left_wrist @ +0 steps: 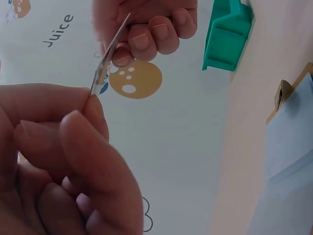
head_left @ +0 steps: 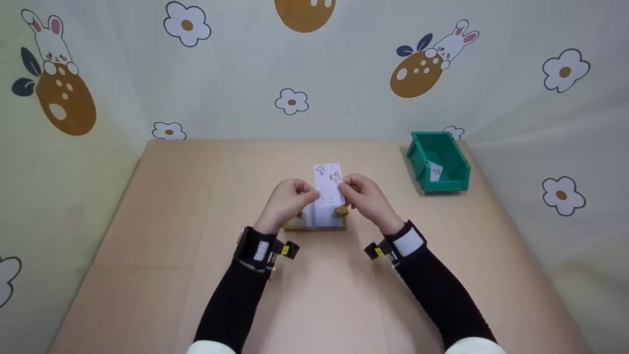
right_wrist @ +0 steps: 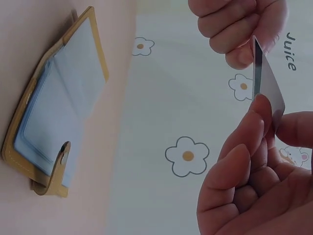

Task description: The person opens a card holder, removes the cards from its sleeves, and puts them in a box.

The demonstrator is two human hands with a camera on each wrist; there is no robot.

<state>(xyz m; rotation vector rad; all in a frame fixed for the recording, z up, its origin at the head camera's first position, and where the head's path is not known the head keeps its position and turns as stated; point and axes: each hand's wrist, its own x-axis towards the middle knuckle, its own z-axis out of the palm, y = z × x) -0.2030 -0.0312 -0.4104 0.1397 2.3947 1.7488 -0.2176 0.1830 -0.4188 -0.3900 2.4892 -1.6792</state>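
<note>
A white card is pinched at its edges by the left hand and the right hand, above the open card holder. One card already lies in the green bin at the far right; the held card is judged not yet placed.

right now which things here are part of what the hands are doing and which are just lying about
In hand:
- card, pinched by the left hand and the right hand
- open yellow card holder with blue sleeves, on the table just below the hands

Lying about:
- green bin at the far right of the table, untouched, with a card inside
- table
</note>
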